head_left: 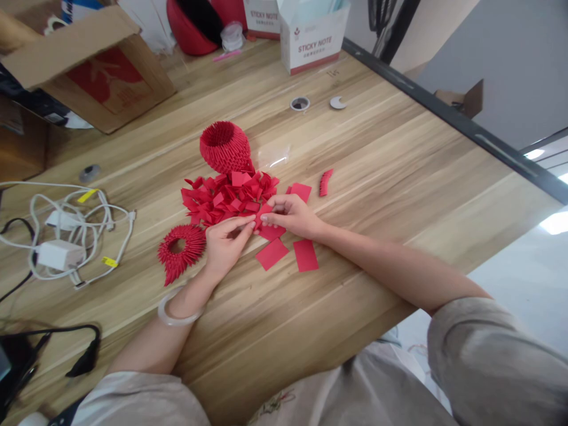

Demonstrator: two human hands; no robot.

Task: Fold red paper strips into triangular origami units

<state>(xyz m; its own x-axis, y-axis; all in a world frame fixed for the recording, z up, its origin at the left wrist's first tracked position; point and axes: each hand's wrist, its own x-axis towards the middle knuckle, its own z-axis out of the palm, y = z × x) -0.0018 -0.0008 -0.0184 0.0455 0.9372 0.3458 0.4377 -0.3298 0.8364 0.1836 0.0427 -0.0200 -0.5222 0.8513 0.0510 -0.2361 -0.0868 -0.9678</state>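
Note:
Between my two hands is a small red paper piece (262,216), partly covered by the fingers. My left hand (226,244) pinches its left side, and my right hand (293,215) grips it from the right. Just beyond lies a heap of folded red paper pieces (222,198). Flat red paper slips (306,255) rest on the table beneath and near my right hand. Left of my left hand sits a ring of interlocked red folded paper (181,251). Behind the heap stands a round, hollow red paper vessel (225,145) of the same folded units.
A short red paper strip (325,182) lies to the right. White cables and chargers (62,254) sprawl at left. A cardboard box (93,71) and sticky note boxes (313,44) stand at the back of the wooden table (377,160). A cable hole (300,104) is cut in the tabletop.

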